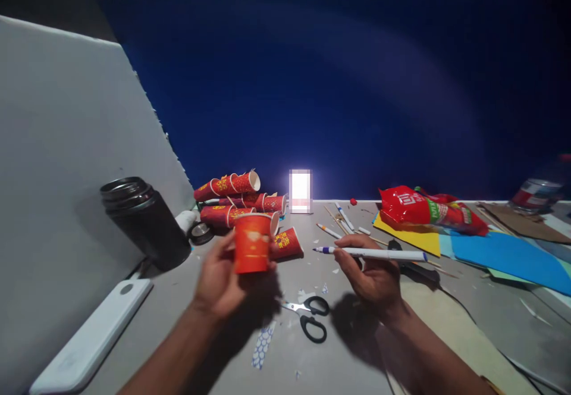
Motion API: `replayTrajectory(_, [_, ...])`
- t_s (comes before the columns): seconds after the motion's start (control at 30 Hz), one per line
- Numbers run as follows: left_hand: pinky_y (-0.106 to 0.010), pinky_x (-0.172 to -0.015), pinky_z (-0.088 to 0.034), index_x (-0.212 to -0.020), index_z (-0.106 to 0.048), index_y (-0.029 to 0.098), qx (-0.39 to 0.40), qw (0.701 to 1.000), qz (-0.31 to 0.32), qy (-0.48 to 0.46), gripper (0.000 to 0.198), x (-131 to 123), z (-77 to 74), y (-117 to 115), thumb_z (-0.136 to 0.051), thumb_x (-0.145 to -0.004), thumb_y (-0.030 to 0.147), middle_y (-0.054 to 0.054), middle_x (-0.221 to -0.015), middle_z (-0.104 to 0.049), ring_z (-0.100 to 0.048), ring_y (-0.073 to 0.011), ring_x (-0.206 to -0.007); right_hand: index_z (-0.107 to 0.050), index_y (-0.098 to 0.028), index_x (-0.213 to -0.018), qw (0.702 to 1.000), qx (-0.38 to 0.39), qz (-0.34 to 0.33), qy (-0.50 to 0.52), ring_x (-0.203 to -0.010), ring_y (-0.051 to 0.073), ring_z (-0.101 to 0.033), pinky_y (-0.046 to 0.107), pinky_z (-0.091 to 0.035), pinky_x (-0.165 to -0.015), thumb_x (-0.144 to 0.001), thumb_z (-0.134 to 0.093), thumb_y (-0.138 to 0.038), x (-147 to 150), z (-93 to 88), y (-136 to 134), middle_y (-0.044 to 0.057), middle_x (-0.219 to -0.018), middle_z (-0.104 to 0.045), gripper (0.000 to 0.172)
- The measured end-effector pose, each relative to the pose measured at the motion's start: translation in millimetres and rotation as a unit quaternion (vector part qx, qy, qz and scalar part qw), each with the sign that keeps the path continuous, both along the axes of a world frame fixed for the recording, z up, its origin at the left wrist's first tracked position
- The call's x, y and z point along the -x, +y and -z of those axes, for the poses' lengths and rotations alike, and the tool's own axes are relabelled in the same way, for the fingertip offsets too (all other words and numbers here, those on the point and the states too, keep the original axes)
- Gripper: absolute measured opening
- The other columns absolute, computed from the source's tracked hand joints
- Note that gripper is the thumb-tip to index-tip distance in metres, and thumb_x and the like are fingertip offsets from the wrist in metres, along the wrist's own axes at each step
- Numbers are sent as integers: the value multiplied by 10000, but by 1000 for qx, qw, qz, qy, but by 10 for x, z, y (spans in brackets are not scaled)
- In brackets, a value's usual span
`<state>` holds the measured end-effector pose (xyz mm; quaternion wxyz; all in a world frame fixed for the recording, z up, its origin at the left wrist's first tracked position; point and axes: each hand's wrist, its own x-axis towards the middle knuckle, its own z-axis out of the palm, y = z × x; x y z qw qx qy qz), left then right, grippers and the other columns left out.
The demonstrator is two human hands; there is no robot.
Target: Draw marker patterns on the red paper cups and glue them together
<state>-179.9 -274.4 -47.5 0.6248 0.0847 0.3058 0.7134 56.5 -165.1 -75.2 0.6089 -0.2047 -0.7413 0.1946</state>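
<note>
My left hand (218, 279) is closed round a red paper cup (252, 243), held upright above the grey table (339, 359). My right hand (372, 270) pinches a white pen (379, 254) with a blue cap end; the pen lies level and its tip points left toward the cup, a short gap away. Black-handled scissors (310, 314) lie on the table below and between the two hands. Behind the cup sits a pile of red paper cups (236, 196) lying on their sides.
A black flask (145, 219) stands at the left by a white board. A white phone-like slab (89, 338) lies at the front left. A red packet (428, 207), yellow and blue paper sheets (499, 252), loose pens and a small bright lamp (300, 191) sit further back.
</note>
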Motion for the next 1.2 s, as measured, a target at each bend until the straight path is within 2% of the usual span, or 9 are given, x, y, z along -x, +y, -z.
replayTrajectory(0.1, [-425, -707, -613, -1312, -570, 34, 22, 996, 85, -34, 477, -310, 305, 284, -552, -929, 316, -204, -984, -744, -737, -287, -840, -675, -210, -875, 1000, -4, 3, 0, -470, 104, -560, 211, -465, -436, -882, -663, -173, 8, -11, -11, -6, -712, -696, 40])
replayTrajectory(0.17, [-417, -725, -610, -1311, -570, 64, 23, 993, 104, -45, 459, -420, 450, 389, -570, -928, 319, -182, -986, -745, -738, -276, -851, -675, -205, -872, 1000, -6, 8, -2, -473, 100, -562, 205, -469, -444, -883, -665, -171, 9, -16, -8, -8, -708, -693, 37])
replayTrajectory(0.33, [-407, -751, -596, -1214, -609, 69, 39, 994, 96, -18, 386, -526, 673, 424, -614, -925, 325, -175, -992, -745, -732, -276, -864, -671, -200, -852, 999, 1, 28, -14, -494, 102, -557, 213, -448, -454, -901, -662, -200, 11, 26, 36, -2, -702, -682, 50])
replayTrajectory(0.43, [-410, -752, -593, -1178, -630, 66, 33, 994, 102, -2, 365, -568, 765, 393, -631, -919, 324, -181, -1024, -743, -727, -280, -871, -677, -197, -869, 999, 2, 15, -45, -523, 113, -566, 230, -445, -474, -921, -651, -219, 9, 86, 59, 4, -698, -677, 62])
replayTrajectory(0.7, [-431, -825, -587, -1195, -644, 61, 25, 993, 116, -2, 384, -579, 852, 354, -645, -919, 327, -178, -1018, -746, -722, -278, -887, -685, -201, -888, 996, -23, -18, -88, -565, 121, -584, 261, -482, -535, -944, -650, -211, 3, 118, 36, 22, -754, -713, 67])
replayTrajectory(0.87, [-449, -828, -576, -1225, -627, 51, 34, 993, 114, -10, 413, -638, 824, 340, -640, -922, 332, -195, -1037, -733, -708, -280, -874, -679, -202, -917, 996, -28, -17, -80, -585, 127, -598, 262, -486, -549, -932, -663, -199, -2, 118, 37, 18, -755, -713, 22])
replayTrajectory(1.2, [-425, -795, -575, -1234, -625, 52, 35, 992, 119, -16, 406, -649, 797, 345, -627, -932, 323, -187, -1013, -733, -706, -271, -844, -672, -193, -899, 995, -30, -16, -93, -577, 118, -585, 257, -454, -550, -938, -650, -183, -13, 105, 31, 17, -741, -702, 46])
